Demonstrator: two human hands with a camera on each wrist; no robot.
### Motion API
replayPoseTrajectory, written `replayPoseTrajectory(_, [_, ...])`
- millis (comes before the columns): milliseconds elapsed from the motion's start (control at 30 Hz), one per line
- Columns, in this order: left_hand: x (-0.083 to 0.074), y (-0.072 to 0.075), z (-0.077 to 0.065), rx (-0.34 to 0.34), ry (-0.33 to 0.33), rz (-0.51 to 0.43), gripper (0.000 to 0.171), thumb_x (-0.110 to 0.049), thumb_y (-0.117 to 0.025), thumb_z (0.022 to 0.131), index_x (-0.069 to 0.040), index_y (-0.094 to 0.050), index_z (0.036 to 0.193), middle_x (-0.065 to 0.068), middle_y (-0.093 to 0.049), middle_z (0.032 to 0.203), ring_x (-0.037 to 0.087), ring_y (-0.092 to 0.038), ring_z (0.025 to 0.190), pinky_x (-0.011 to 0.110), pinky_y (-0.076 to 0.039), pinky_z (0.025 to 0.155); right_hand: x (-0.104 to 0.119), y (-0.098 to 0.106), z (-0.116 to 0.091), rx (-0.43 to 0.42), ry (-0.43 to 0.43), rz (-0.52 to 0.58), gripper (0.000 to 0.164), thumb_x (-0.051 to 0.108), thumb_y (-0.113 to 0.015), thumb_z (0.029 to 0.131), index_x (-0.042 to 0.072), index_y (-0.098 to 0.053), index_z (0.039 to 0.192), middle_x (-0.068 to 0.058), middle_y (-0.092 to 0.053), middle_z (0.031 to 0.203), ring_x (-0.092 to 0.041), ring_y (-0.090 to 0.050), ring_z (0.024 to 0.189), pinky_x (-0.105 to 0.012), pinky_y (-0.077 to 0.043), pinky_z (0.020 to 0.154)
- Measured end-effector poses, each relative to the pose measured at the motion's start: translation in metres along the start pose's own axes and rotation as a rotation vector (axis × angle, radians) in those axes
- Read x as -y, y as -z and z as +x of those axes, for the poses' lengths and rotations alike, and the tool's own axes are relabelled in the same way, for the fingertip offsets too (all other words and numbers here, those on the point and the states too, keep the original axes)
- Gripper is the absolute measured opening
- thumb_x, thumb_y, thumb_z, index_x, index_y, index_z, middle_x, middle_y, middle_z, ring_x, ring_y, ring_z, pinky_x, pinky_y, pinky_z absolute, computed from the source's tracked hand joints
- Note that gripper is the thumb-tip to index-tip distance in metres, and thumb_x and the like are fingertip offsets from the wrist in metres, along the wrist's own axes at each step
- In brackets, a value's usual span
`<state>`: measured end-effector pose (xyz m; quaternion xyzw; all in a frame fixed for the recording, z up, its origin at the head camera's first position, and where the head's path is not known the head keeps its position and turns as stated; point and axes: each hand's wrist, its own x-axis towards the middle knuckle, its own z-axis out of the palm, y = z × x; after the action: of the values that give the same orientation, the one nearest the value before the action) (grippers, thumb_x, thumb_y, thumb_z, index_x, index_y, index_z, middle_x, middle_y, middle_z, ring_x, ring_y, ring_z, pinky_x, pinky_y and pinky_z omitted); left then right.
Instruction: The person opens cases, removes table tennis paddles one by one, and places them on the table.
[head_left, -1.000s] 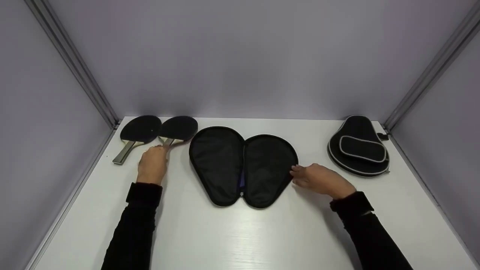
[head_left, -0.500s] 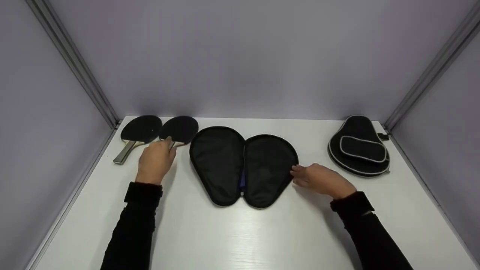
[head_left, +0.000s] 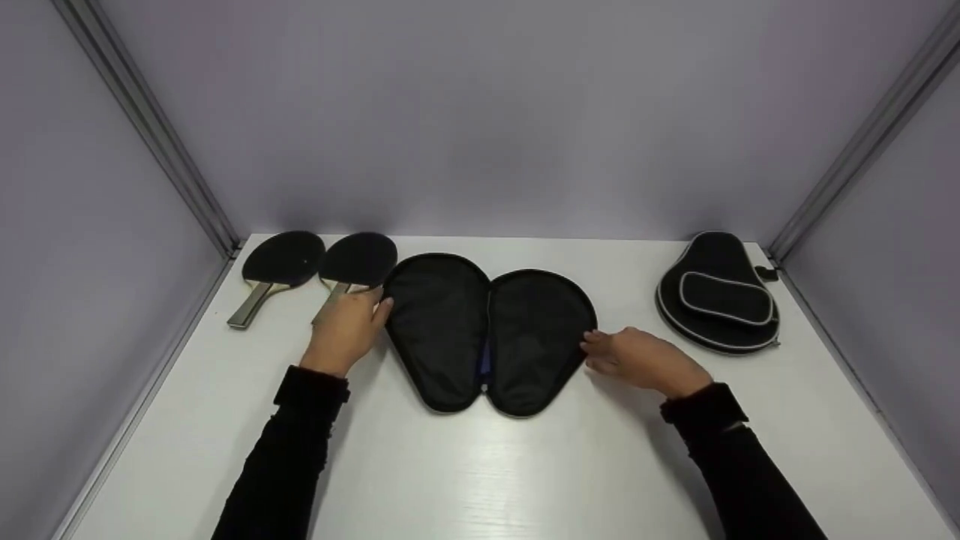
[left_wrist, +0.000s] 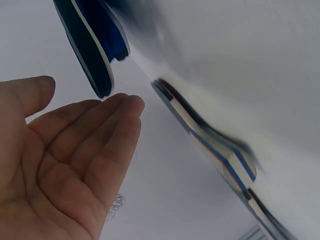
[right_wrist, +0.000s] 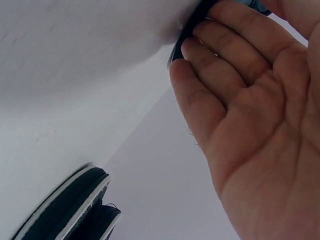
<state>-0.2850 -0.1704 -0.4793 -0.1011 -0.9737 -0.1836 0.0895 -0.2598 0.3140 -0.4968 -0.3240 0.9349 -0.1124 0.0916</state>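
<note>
In the head view, an unzipped black table tennis paddle case (head_left: 439,337) lies spread flat on the table, a strip of blue showing at its fold. My left hand (head_left: 346,326) is by the case's upper left edge, over the handle of the right-hand table tennis paddle (head_left: 358,259). The left wrist view shows that hand's palm (left_wrist: 75,165) with loosely bent fingers and nothing in them, fingertips near the case edge (left_wrist: 90,55). My right hand (head_left: 641,360) pinches the case's right edge; in the right wrist view its fingertips meet the dark rim (right_wrist: 187,35).
Another black paddle (head_left: 283,259) lies at the far left, handle toward me. A closed black paddle case (head_left: 718,296) with pale piping and a pocket lies at the back right. Grey panels (head_left: 480,120) wall the white table (head_left: 480,480) at the back and sides.
My left hand has let go of the right-hand paddle's handle and moved right to the open case's left edge. My right hand stays at the case's right edge.
</note>
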Motion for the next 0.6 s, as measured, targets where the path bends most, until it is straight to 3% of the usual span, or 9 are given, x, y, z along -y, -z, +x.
replayPoseTrajectory(133, [-0.004, 0.000, 0.001, 0.004, -0.031, -0.032, 0.048, -0.025, -0.054, 0.125, 0.010, -0.072, 0.151, 0.034, -0.078, 0.147, 0.055, -0.076, 0.138, 0.069, -0.063, 0.115, -0.001, -0.001, 0.001, 0.001, 0.003, -0.005, 0.045, 0.024, -0.065, 0.121, -0.006, -0.073, 0.153, -0.028, -0.068, 0.165, -0.047, -0.072, 0.148, -0.060, -0.063, 0.121])
replayPoseTrajectory(200, [-0.004, 0.003, 0.002, -0.016, -0.029, -0.036, 0.049, -0.030, -0.052, 0.126, 0.006, -0.074, 0.152, 0.031, -0.079, 0.147, 0.056, -0.075, 0.140, 0.069, -0.063, 0.117, -0.001, -0.001, 0.001, -0.008, 0.014, -0.014, 0.044, 0.024, -0.066, 0.120, -0.006, -0.074, 0.152, -0.028, -0.069, 0.164, -0.047, -0.073, 0.148, -0.061, -0.063, 0.120])
replayPoseTrajectory(233, [0.011, -0.008, 0.010, -0.050, -0.053, -0.072, 0.053, -0.037, -0.049, 0.127, 0.002, -0.074, 0.154, 0.026, -0.079, 0.150, 0.050, -0.076, 0.141, 0.063, -0.065, 0.117, -0.001, -0.001, 0.001, -0.012, 0.023, -0.026, 0.044, 0.024, -0.066, 0.120, -0.006, -0.075, 0.151, -0.028, -0.070, 0.163, -0.047, -0.074, 0.146, -0.060, -0.064, 0.119])
replayPoseTrajectory(333, [0.007, -0.004, 0.010, -0.107, -0.071, -0.104, 0.055, -0.043, -0.049, 0.127, -0.005, -0.074, 0.158, 0.021, -0.078, 0.154, 0.048, -0.076, 0.143, 0.062, -0.065, 0.118, -0.002, -0.001, 0.001, -0.019, 0.045, -0.061, 0.044, 0.024, -0.066, 0.120, -0.006, -0.075, 0.150, -0.028, -0.072, 0.160, -0.046, -0.075, 0.144, -0.059, -0.066, 0.117])
replayPoseTrajectory(433, [-0.006, 0.001, 0.006, -0.185, -0.140, -0.152, 0.052, -0.038, -0.052, 0.127, -0.003, -0.072, 0.159, 0.019, -0.077, 0.156, 0.042, -0.079, 0.141, 0.059, -0.068, 0.116, -0.002, -0.001, 0.002, -0.006, 0.039, -0.060, 0.045, 0.024, -0.065, 0.120, -0.007, -0.074, 0.152, -0.028, -0.071, 0.161, -0.046, -0.074, 0.146, -0.059, -0.065, 0.118])
replayPoseTrajectory(467, [-0.026, 0.016, -0.003, -0.190, -0.143, -0.140, 0.048, -0.031, -0.056, 0.126, 0.000, -0.072, 0.158, 0.023, -0.077, 0.155, 0.046, -0.078, 0.141, 0.063, -0.066, 0.116, -0.003, -0.002, 0.002, -0.003, 0.033, -0.050, 0.045, 0.024, -0.064, 0.121, -0.006, -0.074, 0.152, -0.028, -0.070, 0.161, -0.046, -0.073, 0.147, -0.060, -0.064, 0.120])
replayPoseTrajectory(600, [-0.045, 0.020, -0.008, -0.228, -0.219, -0.168, 0.045, -0.023, -0.059, 0.124, 0.003, -0.070, 0.159, 0.022, -0.074, 0.159, 0.043, -0.075, 0.146, 0.059, -0.064, 0.122, -0.002, -0.002, 0.003, 0.008, 0.016, -0.028, 0.046, 0.026, -0.064, 0.121, -0.005, -0.073, 0.154, -0.028, -0.069, 0.163, -0.048, -0.074, 0.144, -0.062, -0.062, 0.122])
